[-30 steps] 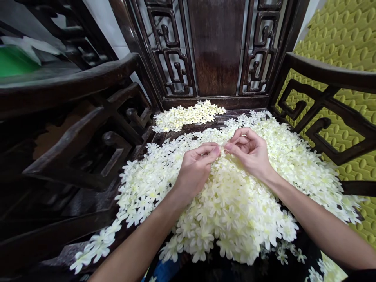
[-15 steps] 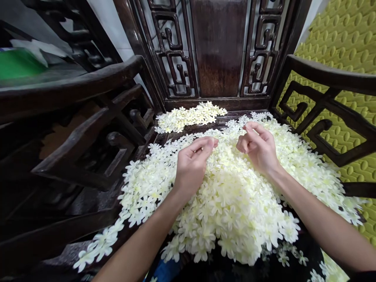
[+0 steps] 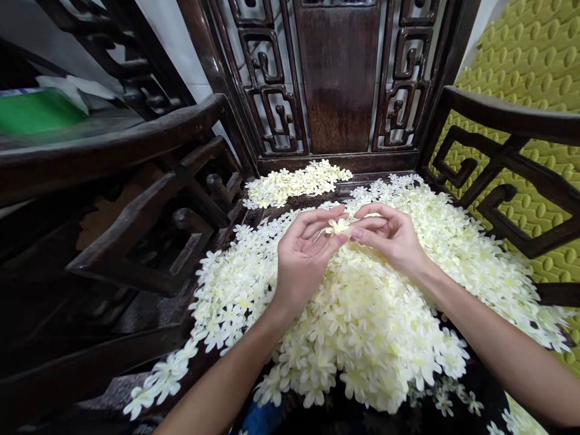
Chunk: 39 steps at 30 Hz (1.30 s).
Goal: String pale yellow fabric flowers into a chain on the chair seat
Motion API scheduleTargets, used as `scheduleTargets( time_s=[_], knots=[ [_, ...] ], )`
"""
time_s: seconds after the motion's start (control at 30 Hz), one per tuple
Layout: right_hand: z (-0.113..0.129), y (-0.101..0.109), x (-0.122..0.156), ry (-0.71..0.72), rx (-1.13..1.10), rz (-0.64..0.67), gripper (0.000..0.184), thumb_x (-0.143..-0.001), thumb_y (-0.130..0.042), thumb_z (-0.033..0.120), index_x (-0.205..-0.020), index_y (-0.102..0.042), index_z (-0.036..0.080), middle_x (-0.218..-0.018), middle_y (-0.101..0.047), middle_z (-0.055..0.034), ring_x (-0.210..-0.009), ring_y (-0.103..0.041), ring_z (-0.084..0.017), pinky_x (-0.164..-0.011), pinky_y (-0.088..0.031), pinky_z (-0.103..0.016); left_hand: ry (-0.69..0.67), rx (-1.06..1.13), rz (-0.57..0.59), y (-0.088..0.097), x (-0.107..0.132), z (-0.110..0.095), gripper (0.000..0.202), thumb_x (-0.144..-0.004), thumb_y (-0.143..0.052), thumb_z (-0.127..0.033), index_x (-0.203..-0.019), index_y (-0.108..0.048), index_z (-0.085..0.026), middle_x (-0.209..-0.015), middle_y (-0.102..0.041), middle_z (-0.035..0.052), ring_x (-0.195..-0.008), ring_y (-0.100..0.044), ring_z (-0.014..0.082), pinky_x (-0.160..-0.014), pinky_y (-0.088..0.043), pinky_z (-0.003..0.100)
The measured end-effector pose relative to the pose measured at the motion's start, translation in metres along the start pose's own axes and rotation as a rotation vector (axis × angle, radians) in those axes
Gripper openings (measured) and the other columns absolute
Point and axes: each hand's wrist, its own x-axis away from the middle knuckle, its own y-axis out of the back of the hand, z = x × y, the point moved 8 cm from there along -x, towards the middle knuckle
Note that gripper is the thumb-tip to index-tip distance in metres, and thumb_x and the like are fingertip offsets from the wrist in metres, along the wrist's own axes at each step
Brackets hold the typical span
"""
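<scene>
A big heap of small cream-white fabric flowers [image 3: 362,314] covers the seat of a dark carved wooden chair. Over the heap's far side, my left hand [image 3: 304,257] and my right hand [image 3: 389,237] meet fingertip to fingertip. Between them they pinch one white flower [image 3: 338,226], its petals showing above the left thumb. Both hands have their fingers curled in on that flower. A smaller, separate pile of the same flowers [image 3: 296,180] lies at the back of the seat, near the chair back.
The carved chair back [image 3: 339,78] rises behind the piles. Dark wooden armrests stand at the left [image 3: 149,211] and right [image 3: 502,175]. A yellow-green textured mat [image 3: 530,60] is at the right. A green object [image 3: 36,112] lies on a surface at far left.
A second ago both hands were pinching together; half a second ago they had parted, each curled. Now they have come together again on one flower. The view shifted slightly.
</scene>
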Motion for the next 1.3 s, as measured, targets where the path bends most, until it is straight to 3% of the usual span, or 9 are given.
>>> scheduleTargets(
  time_s=[0.17,0.27,0.4,0.6,1.03,1.3],
  knots=[
    [0.005,0.002,0.001,0.012,0.014,-0.065,0.034,-0.066,-0.092,0.020,-0.092,-0.071,0.019,-0.082,-0.081,-0.0027,-0.069,-0.074,-0.014,-0.068,-0.060,-0.023,0.061,0.021,-0.006,0.000,0.000,0.003,0.017,-0.078,-0.079,-0.020,-0.088,-0.065,-0.020,-0.132,-0.068,0.0100,-0.121,-0.067,0.0260,-0.107,-0.052,0.043],
    [0.008,0.002,0.002,0.028,0.038,-0.085,0.033,-0.066,-0.092,0.020,-0.091,-0.070,0.018,-0.082,-0.081,-0.0029,-0.069,-0.074,-0.013,-0.068,-0.060,-0.023,-0.012,-0.083,-0.053,0.006,-0.002,-0.002,0.012,-0.079,-0.079,-0.020,-0.089,-0.073,-0.019,-0.128,-0.070,0.0106,-0.123,-0.065,0.0250,-0.106,-0.052,0.040],
    [0.010,0.000,0.003,0.054,0.089,-0.070,0.033,-0.068,-0.091,0.022,-0.093,-0.070,0.019,-0.085,-0.080,-0.0033,-0.073,-0.074,-0.015,-0.071,-0.061,-0.026,-0.099,-0.159,-0.084,0.011,-0.003,-0.007,0.010,-0.080,-0.078,-0.018,-0.090,-0.076,-0.019,-0.111,-0.073,0.0070,-0.113,-0.067,0.0206,-0.101,-0.054,0.035],
    [0.006,0.000,0.000,0.040,0.034,-0.040,0.027,-0.074,-0.088,0.025,-0.093,-0.070,0.018,-0.086,-0.080,-0.0031,-0.078,-0.075,-0.014,-0.075,-0.061,-0.026,-0.052,-0.176,-0.090,0.012,-0.003,0.000,0.014,-0.084,-0.076,-0.025,-0.095,-0.077,-0.019,-0.110,-0.076,0.0079,-0.110,-0.069,0.0220,-0.103,-0.053,0.038],
    [0.002,0.004,0.000,-0.032,0.023,-0.085,0.034,-0.063,-0.094,0.025,-0.089,-0.073,0.018,-0.081,-0.081,-0.0033,-0.071,-0.075,-0.015,-0.067,-0.061,-0.025,-0.038,-0.194,-0.114,0.013,-0.003,0.002,0.013,-0.081,-0.078,-0.028,-0.090,-0.078,-0.019,-0.108,-0.077,0.0087,-0.107,-0.071,0.0227,-0.103,-0.053,0.040],
    [0.003,0.004,-0.001,-0.019,-0.002,-0.085,0.036,-0.061,-0.094,0.023,-0.088,-0.071,0.018,-0.081,-0.080,-0.0031,-0.072,-0.075,-0.016,-0.072,-0.062,-0.027,-0.009,-0.214,-0.091,0.011,-0.002,0.005,0.018,-0.083,-0.076,-0.030,-0.098,-0.079,-0.020,-0.107,-0.077,0.0083,-0.101,-0.071,0.0203,-0.096,-0.055,0.034]
  ],
)
